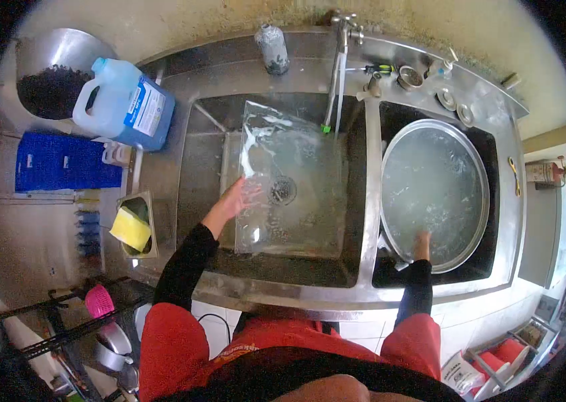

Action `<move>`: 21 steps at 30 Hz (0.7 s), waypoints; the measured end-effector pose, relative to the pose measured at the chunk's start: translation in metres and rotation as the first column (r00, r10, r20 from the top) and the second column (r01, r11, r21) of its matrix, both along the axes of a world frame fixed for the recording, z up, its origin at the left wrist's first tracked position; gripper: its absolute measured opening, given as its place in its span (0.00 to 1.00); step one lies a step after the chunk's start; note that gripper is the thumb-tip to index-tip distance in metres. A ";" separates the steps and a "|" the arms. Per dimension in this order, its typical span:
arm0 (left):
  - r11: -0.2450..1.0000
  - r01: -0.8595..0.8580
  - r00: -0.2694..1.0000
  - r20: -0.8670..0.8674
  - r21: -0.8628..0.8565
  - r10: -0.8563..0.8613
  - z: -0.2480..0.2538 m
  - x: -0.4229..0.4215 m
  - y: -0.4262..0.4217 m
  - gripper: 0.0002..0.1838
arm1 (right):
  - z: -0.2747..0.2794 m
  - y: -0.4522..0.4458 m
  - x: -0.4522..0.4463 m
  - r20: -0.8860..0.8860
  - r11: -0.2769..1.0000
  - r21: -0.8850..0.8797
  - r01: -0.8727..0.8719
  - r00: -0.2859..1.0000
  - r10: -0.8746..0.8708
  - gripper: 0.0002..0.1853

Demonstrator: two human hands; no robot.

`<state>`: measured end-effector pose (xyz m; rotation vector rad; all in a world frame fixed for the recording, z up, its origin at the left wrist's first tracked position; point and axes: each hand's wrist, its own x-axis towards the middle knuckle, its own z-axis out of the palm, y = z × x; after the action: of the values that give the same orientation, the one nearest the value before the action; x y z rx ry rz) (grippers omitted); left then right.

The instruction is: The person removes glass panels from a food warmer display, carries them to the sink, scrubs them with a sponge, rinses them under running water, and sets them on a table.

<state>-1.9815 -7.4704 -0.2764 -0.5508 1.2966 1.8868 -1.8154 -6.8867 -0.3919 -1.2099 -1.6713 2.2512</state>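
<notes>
- The clear plastic container (296, 157), streaked with white suds, is in the left sink basin (303, 269), above or against its floor; the exact contact cannot be told.
- The left hand (237, 198) appears to grasp its left edge, fingers showing partly through the clear wall.
- The right hand (423, 240) is dipped in cloudy water inside a large round metal pot (482, 195) in the right sink basin (387, 273) — whether it is clenched, loose or grasping something cannot be told.
- The container looks light and stiff, likely slippery where sudsy and liable to crack if knocked; an edge away from the foam should give the surest hold.
- The pot, full of water, would be heavy; its rim is the place to hold.
- The steel counter (229, 79) looks wet and hard; a faucet (340, 50) stands behind the basins.
- Leftward — a blue liquid jug (125, 104) and a yellow sponge (130, 228); white tiles (363, 329) cover the floor.
</notes>
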 end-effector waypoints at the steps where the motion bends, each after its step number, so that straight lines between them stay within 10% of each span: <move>1: 1.000 0.011 1.000 0.007 -0.002 -0.011 0.003 0.000 0.001 0.29 | 0.001 -0.009 0.002 -0.142 0.953 -0.292 -0.077 0.989 0.037 0.18; 4: 1.000 -0.006 0.999 0.033 -0.027 0.007 0.016 0.000 0.012 0.30 | 0.062 -0.059 -0.051 -0.213 0.728 -0.668 -0.154 0.977 0.011 0.19; 7: 1.000 0.019 1.000 0.014 0.022 -0.020 0.024 0.002 0.018 0.31 | 0.201 -0.175 -0.126 -0.450 0.499 -0.479 -0.722 0.690 0.566 0.25; 10: 0.995 0.042 0.999 -0.001 0.089 -0.042 0.022 0.003 0.022 0.32 | 0.180 -0.280 -0.184 -0.531 0.241 -0.463 -0.853 0.485 0.695 0.27; 13: 0.997 0.028 1.000 0.003 0.065 -0.029 0.021 0.002 0.023 0.32 | 0.205 -0.322 -0.224 -0.464 0.502 -0.202 -0.841 0.533 0.707 0.28; 17: 0.999 0.019 0.998 0.063 0.036 -0.021 0.013 0.003 0.014 0.30 | 0.197 -0.234 -0.226 -0.406 0.910 -0.007 -0.415 0.833 0.377 0.30; 18: 1.000 0.017 0.998 0.055 0.013 -0.017 0.011 0.003 0.013 0.30 | 0.187 -0.192 -0.206 -0.320 0.882 0.373 -0.287 0.853 0.413 0.28; 21: 1.000 -0.013 0.999 0.043 -0.024 0.014 0.015 0.002 0.018 0.30 | 0.013 -0.032 -0.118 -0.172 0.818 0.549 0.174 0.981 -0.093 0.22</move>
<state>-1.9798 -7.4520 -0.2610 -0.6110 1.2916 1.8629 -1.9337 -6.9189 -0.3784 -0.9574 -1.9232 1.5378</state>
